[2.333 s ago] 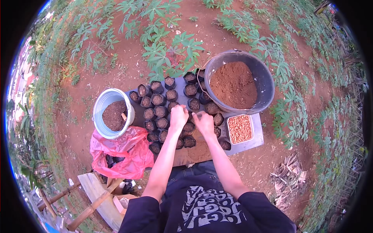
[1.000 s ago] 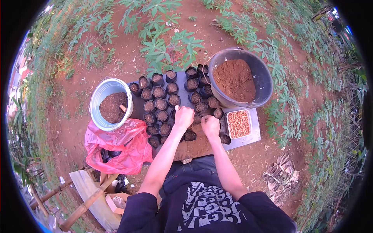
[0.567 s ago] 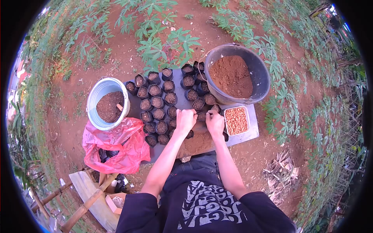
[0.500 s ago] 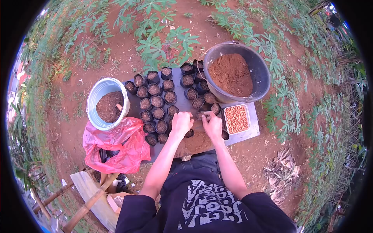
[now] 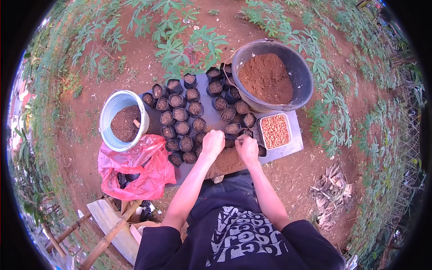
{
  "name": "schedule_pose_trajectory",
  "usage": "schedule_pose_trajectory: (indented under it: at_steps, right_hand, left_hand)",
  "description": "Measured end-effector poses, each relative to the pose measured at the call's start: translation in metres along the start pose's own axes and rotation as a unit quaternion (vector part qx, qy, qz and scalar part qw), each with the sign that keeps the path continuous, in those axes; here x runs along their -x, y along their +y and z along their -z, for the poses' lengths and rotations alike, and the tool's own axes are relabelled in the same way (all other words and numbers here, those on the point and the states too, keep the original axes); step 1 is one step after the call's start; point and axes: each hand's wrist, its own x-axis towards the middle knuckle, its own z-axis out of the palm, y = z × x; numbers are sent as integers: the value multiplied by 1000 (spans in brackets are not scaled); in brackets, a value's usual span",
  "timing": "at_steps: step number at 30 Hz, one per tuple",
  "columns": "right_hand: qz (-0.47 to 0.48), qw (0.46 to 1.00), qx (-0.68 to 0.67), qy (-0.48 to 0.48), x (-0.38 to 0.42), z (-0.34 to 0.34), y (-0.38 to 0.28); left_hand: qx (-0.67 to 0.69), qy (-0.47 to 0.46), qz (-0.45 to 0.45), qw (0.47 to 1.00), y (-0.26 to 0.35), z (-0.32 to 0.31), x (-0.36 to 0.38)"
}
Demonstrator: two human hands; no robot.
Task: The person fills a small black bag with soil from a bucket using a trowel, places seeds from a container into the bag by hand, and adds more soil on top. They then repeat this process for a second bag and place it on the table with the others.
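Note:
My left hand is closed in a loose fist over the front of the metal-topped table, beside the block of soil-filled black polybags. What it holds, if anything, is hidden. My right hand has its fingers pinched together just in front of a filled polybag; whatever lies between the fingertips is too small to make out. Another polybag, partly covered, shows between the two hands. Close by on the right stands a white square tub of pale orange-brown seeds or kernels.
A large dark bucket of reddish soil stands at the back right. On the left is a pale blue bucket with darker soil and a small brown object, above a pink plastic bag. Loose soil lies at the table's front.
My right hand has drawn back slightly toward me from the polybags, and its fingers are closer together. My left hand stays almost in place. The view has shifted a little.

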Motion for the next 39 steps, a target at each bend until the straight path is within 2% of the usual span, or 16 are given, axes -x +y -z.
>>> schedule_pose_trajectory:
  at_steps: [4,8,11,14,16,20,23,26,28,33,36,39]
  right_hand:
    - [9,996,66,52,-12,10,12]
    - [29,998,27,45,-14,12,22]
    - [63,995,-52,53,-2,34,16]
    - [25,998,39,52,15,61,31]
    - [30,997,67,38,22,70,51]
    - [5,998,63,-10,28,70,61]
    - [47,986,123,103,30,66,57]
    - [55,989,119,73,24,61,74]
    - [24,993,93,64,20,62,71]
    - [34,998,41,38,14,61,84]
    - [58,997,-13,-43,11,64,83]
    - [26,996,3,-88,10,63,70]
  left_hand:
    - [24,-3,-13,1000,18,-12,-10]
    - [43,-13,-7,999,21,-18,-6]
    - [95,31,-23,995,21,-4,6]
    - [23,150,-24,988,15,32,23]
    - [8,174,10,985,0,41,31]
    - [32,132,43,990,-21,47,37]
    - [41,86,38,995,-30,42,43]
    - [54,57,50,996,-32,38,53]
    - [78,41,70,994,-29,38,58]
    - [48,117,70,990,-13,45,73]
    - [50,95,114,988,-19,35,82]
    - [16,21,170,985,-15,30,84]
